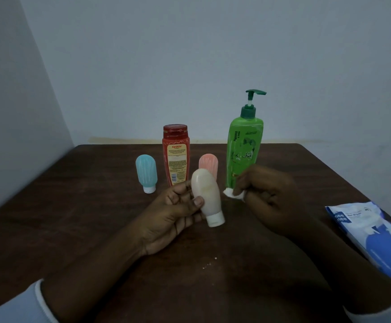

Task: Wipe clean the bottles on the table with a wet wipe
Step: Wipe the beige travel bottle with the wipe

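My left hand (177, 214) grips a small cream squeeze bottle (207, 192) above the table, white cap pointing down and to the right. My right hand (269, 194) pinches a crumpled white wet wipe (233, 194) just right of that bottle, a small gap between them. Behind stand a blue squeeze bottle (146, 171), a red bottle (175, 153), a pink squeeze bottle (209, 164) partly hidden by the cream one, and a tall green pump bottle (244, 145).
A blue and white pack of wet wipes (374, 234) lies at the right edge of the dark wooden table (73, 217). A few white crumbs (209, 263) dot the table near me. Walls close in behind and on the left.
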Demonstrator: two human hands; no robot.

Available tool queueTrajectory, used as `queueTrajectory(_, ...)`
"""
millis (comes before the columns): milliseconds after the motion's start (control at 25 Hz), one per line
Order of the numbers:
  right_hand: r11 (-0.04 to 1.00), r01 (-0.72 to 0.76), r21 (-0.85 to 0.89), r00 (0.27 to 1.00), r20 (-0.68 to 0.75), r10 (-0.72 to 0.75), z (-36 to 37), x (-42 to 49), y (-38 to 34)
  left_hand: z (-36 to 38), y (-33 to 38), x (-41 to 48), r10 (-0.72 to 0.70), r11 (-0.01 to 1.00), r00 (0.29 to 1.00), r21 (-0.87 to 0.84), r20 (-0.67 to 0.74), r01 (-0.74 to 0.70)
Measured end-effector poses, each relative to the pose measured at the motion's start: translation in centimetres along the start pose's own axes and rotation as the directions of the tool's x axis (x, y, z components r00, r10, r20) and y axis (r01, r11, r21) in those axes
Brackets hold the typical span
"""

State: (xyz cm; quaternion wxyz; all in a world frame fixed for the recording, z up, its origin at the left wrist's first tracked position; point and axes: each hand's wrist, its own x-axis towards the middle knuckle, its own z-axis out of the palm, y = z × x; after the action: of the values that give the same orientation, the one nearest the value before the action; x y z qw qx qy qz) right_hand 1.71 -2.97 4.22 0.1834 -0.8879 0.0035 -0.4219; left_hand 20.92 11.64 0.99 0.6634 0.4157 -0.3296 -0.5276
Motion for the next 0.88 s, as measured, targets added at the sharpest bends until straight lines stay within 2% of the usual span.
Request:
queueTrajectory(160,0.993,-0.093,-0.073,0.995,-0.044,0.090,-1.5,-0.5,1.2,1.1,0.0,-0.4,0.042,0.994,0.997,0.108,-0.069,-0.034)
queueTrajectory(360,0.968,-0.185,-0.172,0.968,0.137,0.210,-2.3,-1.7,2.2,3.4,-1.4,1.7,0.090,0.962,0.992,0.267,-0.092,-0.062)
queueTrajectory(480,0.909,-0.223,-0.352,0.908,0.266,0.325,-2.9,-2.2,3.5,5.3,-3.5,4.9,0.142,0.933,0.985,0.346,-0.097,-0.100)
queueTrajectory(600,0.804,-0.325,-0.497,0.842,0.234,0.485,-3.6,-2.5,4.8,7.1,-5.8,7.8,0.176,0.908,0.976,0.405,-0.128,-0.111)
queueTrajectory(760,0.712,-0.414,-0.568,0.790,0.164,0.591,-4.6,-3.1,6.1,7.9,-7.0,9.1,0.186,0.891,0.973,0.440,-0.136,-0.109)
queueTrajectory(880,0.677,-0.481,-0.556,0.716,0.197,0.670,-5.4,-3.1,6.5,7.3,-7.0,8.6,0.197,0.859,0.973,0.499,-0.122,-0.112)
